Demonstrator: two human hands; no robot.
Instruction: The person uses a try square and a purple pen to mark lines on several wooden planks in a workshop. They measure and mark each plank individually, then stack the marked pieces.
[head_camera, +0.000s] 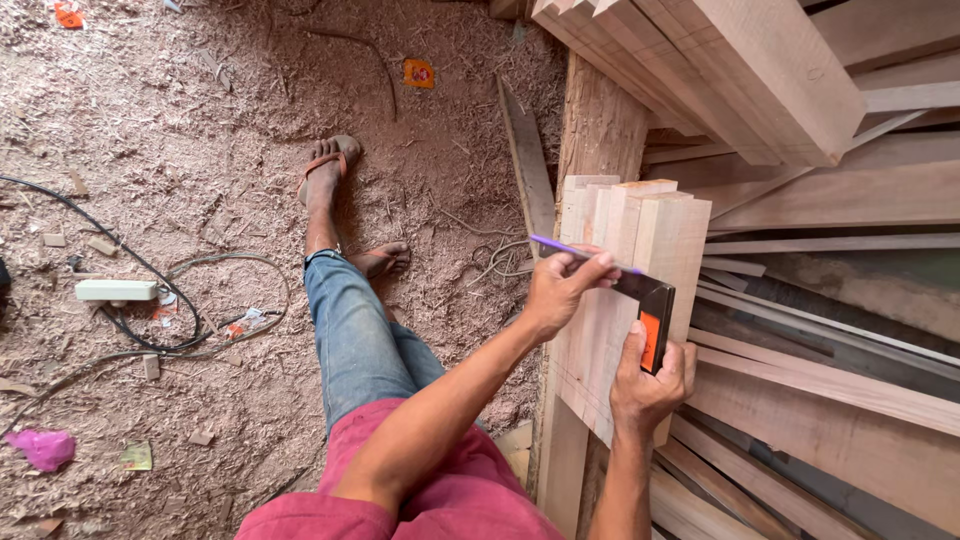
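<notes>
Several squared wood pieces (625, 270) stood bundled against the timber stack; stiff, probably hefty. Left hand (562, 292) pinched a purple pencil (575, 251) on them, right hand (648, 385) clamped the try square's orange stock (651, 338), likely the steadiest hold.

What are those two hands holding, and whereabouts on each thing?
The left hand pinches a purple pencil near its tip end. The right hand grips the orange-and-black stock of a try square, pressed against the bundle of wooden pieces.
</notes>
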